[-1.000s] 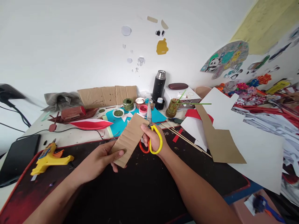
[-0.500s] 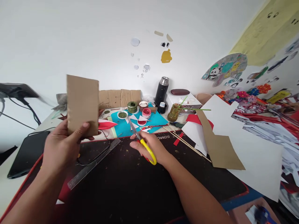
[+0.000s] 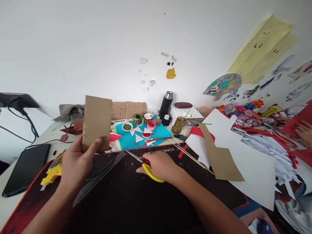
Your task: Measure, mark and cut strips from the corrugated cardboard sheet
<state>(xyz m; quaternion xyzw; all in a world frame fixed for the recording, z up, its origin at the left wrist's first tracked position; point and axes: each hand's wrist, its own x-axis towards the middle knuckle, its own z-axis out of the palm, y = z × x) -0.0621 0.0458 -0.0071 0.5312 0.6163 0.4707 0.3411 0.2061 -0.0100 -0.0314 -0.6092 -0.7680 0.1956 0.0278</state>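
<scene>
Upright in my left hand (image 3: 79,159) is a rectangular piece of cardboard (image 3: 97,122), pinched near its lower edge with the thumb on its front. My right hand (image 3: 159,164) grips a pair of scissors (image 3: 153,175) with yellow and red handles. Their blades point left toward the cardboard but stay apart from it. Below the hands lies a dark desk mat (image 3: 136,201), with a clear ruler (image 3: 97,178) on it. A yellow glue gun (image 3: 54,172) rests left of my left wrist.
Paint jars (image 3: 137,119) and white triangles stand on a blue sheet (image 3: 119,130) at the back. A black thermos (image 3: 166,105) is behind them. Cut cardboard (image 3: 226,165), wooden sticks (image 3: 195,157) and white paper (image 3: 258,172) lie right. Another person's hand (image 3: 304,131) holds red paper.
My right hand has turned the scissors from pointing up and away to pointing left. The view has shifted, bringing the glue gun and another person's hand into sight. The cardboard stays in my left hand.
</scene>
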